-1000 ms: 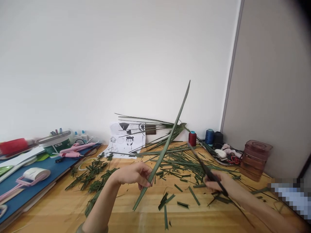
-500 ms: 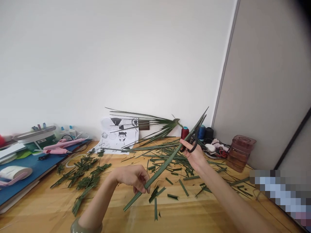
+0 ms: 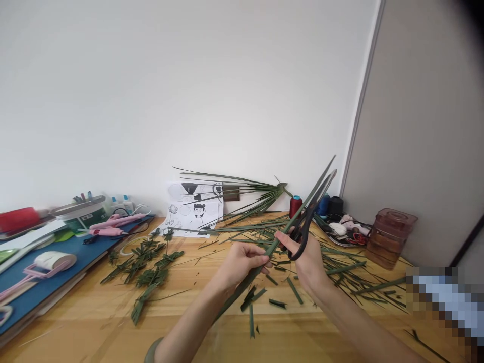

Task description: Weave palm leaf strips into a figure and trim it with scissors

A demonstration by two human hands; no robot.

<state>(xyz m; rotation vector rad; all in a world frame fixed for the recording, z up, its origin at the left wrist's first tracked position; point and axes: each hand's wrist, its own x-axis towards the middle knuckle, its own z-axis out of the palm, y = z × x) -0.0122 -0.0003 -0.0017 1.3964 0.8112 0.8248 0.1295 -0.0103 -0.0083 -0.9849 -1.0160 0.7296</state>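
Note:
My left hand (image 3: 244, 264) is closed on a long green palm leaf strip (image 3: 273, 246), pinching it between thumb and fingers. The strip slants from low in front of my left forearm up to a thin tip at the upper right. My right hand (image 3: 308, 257) holds black-handled scissors (image 3: 310, 212), blades pointing up and away, nearly parallel to the strip. Its thumb or finger also presses against the strip just above my left hand. Whether the blades are fully together is hard to see.
Leaf offcuts (image 3: 278, 303) litter the wooden table. Woven leaf pieces (image 3: 151, 277) lie left. Behind are a palm frond (image 3: 278, 189), printed drawings (image 3: 196, 214) and a red thread spool (image 3: 295, 206). A pink container (image 3: 389, 239) stands right; pink glue guns (image 3: 113, 222) lie left.
My left hand has slid up along the leaf strip and now sits close to my right hand. The scissors have tilted into clearer sight, and the view has shifted left.

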